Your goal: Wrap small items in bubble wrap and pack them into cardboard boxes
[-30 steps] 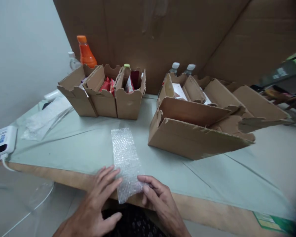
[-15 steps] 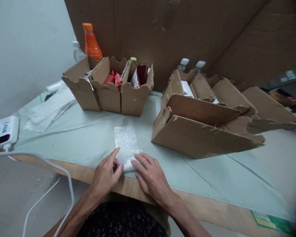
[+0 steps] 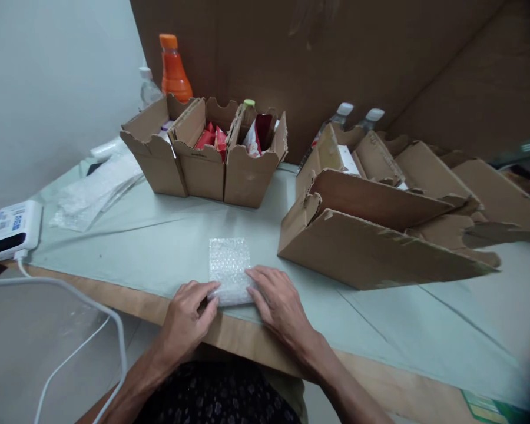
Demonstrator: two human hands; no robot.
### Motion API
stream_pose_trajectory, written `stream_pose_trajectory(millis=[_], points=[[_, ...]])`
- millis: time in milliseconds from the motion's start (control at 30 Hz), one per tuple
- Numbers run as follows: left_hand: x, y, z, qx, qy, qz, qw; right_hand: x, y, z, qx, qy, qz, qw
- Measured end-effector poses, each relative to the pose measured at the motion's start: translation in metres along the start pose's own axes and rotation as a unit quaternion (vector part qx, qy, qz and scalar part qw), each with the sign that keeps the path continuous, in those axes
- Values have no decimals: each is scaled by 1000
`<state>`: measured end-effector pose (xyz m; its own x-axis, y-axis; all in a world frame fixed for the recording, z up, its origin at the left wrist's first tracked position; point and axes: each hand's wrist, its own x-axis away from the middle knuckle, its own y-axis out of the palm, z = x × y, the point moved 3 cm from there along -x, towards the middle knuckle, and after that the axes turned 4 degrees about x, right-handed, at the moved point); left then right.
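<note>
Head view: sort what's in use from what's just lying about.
In use:
bubble wrap, touched by the left grip and right grip
table, beneath it

Apparently just lying about:
orange bottle
white device
clear plastic pile
front right cardboard box, untouched, so its part is unclear

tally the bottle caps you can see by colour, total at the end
Orange cap: 1
Yellow-green cap: 1
White caps: 3
Total: 5
</note>
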<state>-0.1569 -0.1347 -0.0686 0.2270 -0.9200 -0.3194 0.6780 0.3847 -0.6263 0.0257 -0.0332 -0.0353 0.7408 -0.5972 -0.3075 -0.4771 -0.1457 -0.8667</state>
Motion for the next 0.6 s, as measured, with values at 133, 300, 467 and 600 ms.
stream_pose_trajectory(millis=[133, 300, 467, 600], points=[[-14, 4, -8, -29, -39, -10, 999, 3, 8, -2, 56, -56, 18, 997], [-6, -3, -2, -38, 21, 11, 999, -2, 17, -3, 31, -89, -44, 995], [5, -6, 1, -21, 71, -51, 996, 1, 9, -2, -45, -27, -70, 996], [-12, 0, -9, -47, 17, -30, 998, 5, 5, -9, 40, -44, -2, 998]])
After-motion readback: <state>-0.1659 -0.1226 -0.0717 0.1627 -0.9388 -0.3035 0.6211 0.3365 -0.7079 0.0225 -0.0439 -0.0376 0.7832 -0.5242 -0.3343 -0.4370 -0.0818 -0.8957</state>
